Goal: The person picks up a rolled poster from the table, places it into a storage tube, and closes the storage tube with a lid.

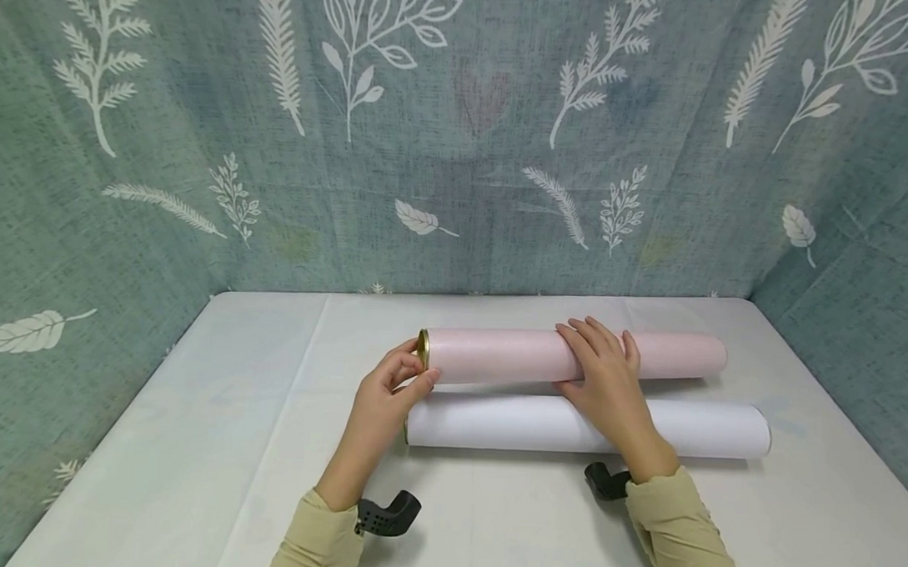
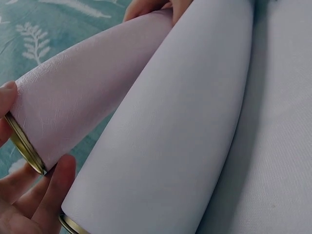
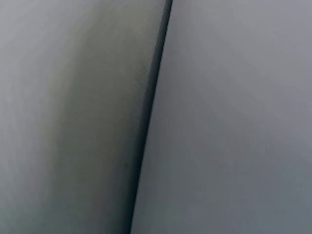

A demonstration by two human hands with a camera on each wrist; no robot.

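Note:
A long pink tube (image 1: 504,356) with a gold metal rim (image 2: 27,146) at its left end lies crosswise over the table. My left hand (image 1: 390,394) holds that end, thumb on the near side and fingers around the rim. Farther right, my right hand (image 1: 607,381) grips the pink tube from above, fingers over its top and thumb on the near side. In front of it, a white tube (image 1: 494,422) lies parallel, passing under my right wrist. The right wrist view shows only the white tube's surface (image 3: 234,117) beside the tabletop, with no hand in it.
A white cloth-covered table (image 1: 217,409) lies beneath both tubes. Grey-green leaf-patterned fabric (image 1: 488,176) rises behind it and along both sides. Black wrist-worn mounts (image 1: 389,515) stick out near the sleeves.

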